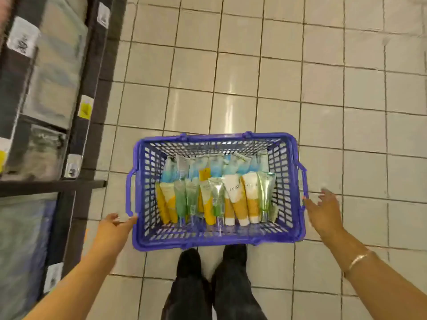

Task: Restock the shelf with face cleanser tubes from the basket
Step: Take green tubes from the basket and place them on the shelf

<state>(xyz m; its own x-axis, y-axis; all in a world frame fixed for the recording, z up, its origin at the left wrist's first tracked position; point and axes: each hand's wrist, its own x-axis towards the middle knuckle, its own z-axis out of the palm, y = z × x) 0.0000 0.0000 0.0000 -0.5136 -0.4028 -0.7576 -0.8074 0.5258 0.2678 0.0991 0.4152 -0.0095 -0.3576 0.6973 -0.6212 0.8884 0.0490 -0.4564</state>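
A blue plastic basket [215,241] stands on the tiled floor just in front of my feet. Inside it lie several face cleanser tubes [238,199] in two rows, orange-and-white, green and blue ones. My left hand [115,227] is at the basket's left side, with its fingertips against the lower end of the left handle [129,190] and not wrapped round it. My right hand [323,211] hovers beside the right handle [304,179] with fingers spread and holds nothing. The shelf [76,135] runs along the left edge, blurred.
The shelf unit has dark rails with white and yellow price tags [85,108] and blurred packaged goods behind them. Pale floor tiles [300,77] stretch ahead and to the right. My dark shoes [208,262] stand right behind the basket.
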